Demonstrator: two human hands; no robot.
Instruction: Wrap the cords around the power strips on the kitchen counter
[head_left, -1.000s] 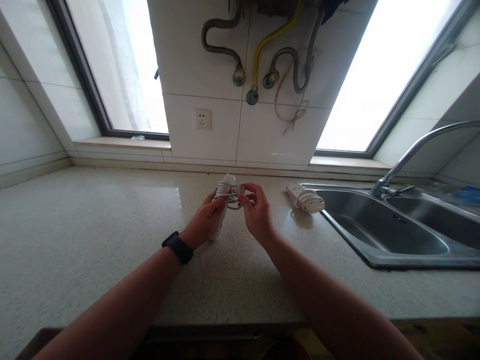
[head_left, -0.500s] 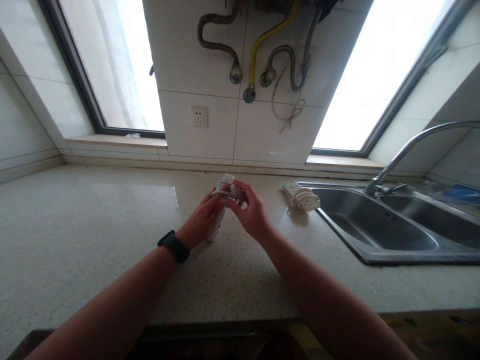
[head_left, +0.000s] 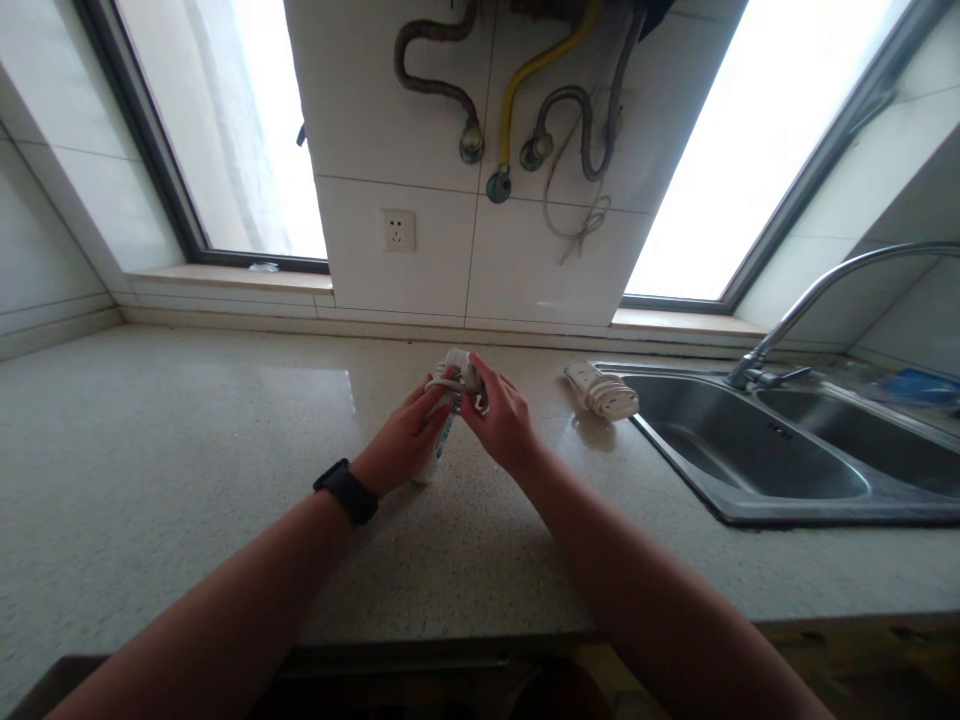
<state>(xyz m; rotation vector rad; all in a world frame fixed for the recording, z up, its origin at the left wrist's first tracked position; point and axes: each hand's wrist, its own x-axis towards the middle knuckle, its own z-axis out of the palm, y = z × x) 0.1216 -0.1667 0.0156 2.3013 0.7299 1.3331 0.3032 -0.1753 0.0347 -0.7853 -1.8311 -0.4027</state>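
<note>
Over the middle of the counter, my left hand (head_left: 399, 448) wraps around a white power strip (head_left: 426, 472), whose lower end shows below my fingers, with blue print along one side. Loops of its white cord (head_left: 445, 384) pass over the upper part. My right hand (head_left: 501, 415) closes its thumb and fingers on the cord at the right of the strip; the exact grip is partly hidden. To the right, beside the sink, lies a second white power strip (head_left: 604, 392) with its cord wound around it.
A double steel sink (head_left: 739, 440) with a curved faucet (head_left: 795, 310) is at the right. A wall socket (head_left: 399, 230) sits above the counter (head_left: 187, 450). Metal hoses and a yellow pipe (head_left: 511, 95) hang on the tiled wall between two windows. Blue plastic (head_left: 922, 386) lies far right.
My right hand has turned slightly and its thumb has moved off the strip's front, so more of the blue print shows. The left hand stays nearly in place.
</note>
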